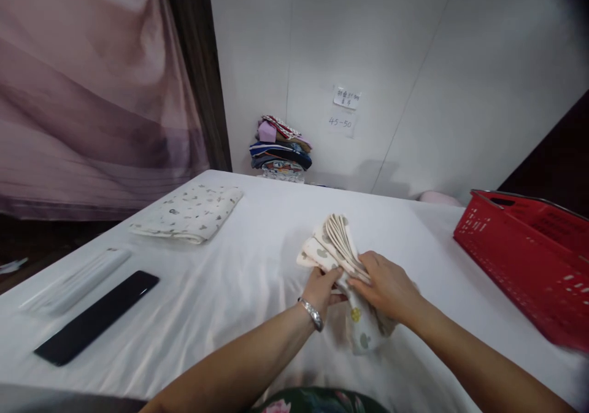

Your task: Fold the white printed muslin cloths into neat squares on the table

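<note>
Over the white-covered surface [267, 235]: on my feed I saw a cream printed cloth [329, 250], a little right of the middle, bunched between two hands.
Pleats: they fanned out beyond the fingers, away from the wearer, while the lower part spread below the grip toward the near edge; whether it rested on the surface I could not tell.
Left hand [322, 287]: it pinched the cloth from the left, thumb over the printed face and fingers partly hidden underneath; a silver bracelet [311, 315] circled the wrist.
Right hand [386, 284]: it was closed on the right side of the folds, close beside the left.
Print: I made out grey-green shapes and one yellow spot.
Wall notes: two papers hung on the pale wall [391, 45]; the lower note [341, 123] read "45-50", and the upper note [346, 97] bore handwritten characters too small for me to read surely.
Left side: a folded patterned cloth [193, 212] lay far back, with a clear-wrapped white pack [83, 281] and a flat black slab [97, 318] nearer.
Right side: a red basket [515, 259] stood well apart from the hands.
Background: a stack of folded fabrics [280, 149] rose past the far edge, and a pink curtain [96, 81] hung at left.
</note>
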A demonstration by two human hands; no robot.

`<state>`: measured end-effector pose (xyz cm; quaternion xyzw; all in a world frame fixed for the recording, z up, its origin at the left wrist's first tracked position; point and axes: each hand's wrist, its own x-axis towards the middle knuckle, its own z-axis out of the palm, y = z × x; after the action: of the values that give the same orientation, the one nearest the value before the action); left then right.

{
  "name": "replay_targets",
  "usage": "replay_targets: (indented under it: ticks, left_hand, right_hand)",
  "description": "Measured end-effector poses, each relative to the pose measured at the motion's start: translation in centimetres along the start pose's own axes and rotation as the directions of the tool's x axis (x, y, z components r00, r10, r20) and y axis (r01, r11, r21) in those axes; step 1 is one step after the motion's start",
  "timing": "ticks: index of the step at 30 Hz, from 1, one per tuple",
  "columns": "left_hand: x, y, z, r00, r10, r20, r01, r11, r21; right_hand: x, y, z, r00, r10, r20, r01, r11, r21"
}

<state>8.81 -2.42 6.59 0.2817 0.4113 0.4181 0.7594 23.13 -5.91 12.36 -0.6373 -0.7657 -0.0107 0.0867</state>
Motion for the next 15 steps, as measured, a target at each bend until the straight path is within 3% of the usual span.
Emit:
replay_targets:
  ticks: [4, 8, 12, 15]
  left_hand:
    - [-0.1, 0.6, 1.2, 1.000, -0.001, 0.010, 0.001, 1.000, 0.014]
    - [-0.8, 0.8, 2.9, 0.998, -0.024, 0.066, 0.021, 0.999, 0.038]
    - [-1.5, 0.8, 4.4, 0.982, -0.030, 0.185, 0.023, 0.999, 0.038]
    - [-1.7, 0.7, 5.3, 0.942, -0.021, 0.334, 0.000, 0.998, 0.063]
  right_hand:
    - [-1.9, -0.6, 0.7, 0.998, -0.036, -0.051, 0.036, 0.999, -0.018]
    - [-3.6, -1.1, 1.0, 0.994, 0.035, -0.102, -0.044, 0.995, -0.088]
    - [-4.7, -0.4, 0.1, 0.982, 0.145, -0.118, -0.158, 0.982, -0.108]
    - [-5.3, 1.0, -0.7, 0.968, 0.229, -0.100, -0.236, 0.970, -0.065]
